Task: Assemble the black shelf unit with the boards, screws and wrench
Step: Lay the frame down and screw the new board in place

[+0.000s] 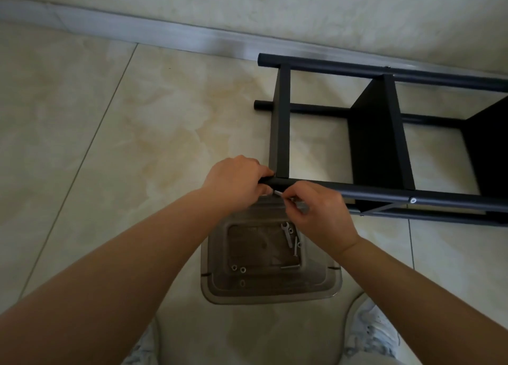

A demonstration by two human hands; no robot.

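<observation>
At centre frame, a left hand (236, 182) grips the stiff black metal tube (357, 193) of the floor-laid shelf unit (379, 133) while right-hand fingers (295, 197) pinch a small, likely slippery silver screw (278, 193).

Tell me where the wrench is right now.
In the head view, the wrench lies in the clear plastic bin on the floor, at its right side among loose screws, just below the right hand.
</observation>
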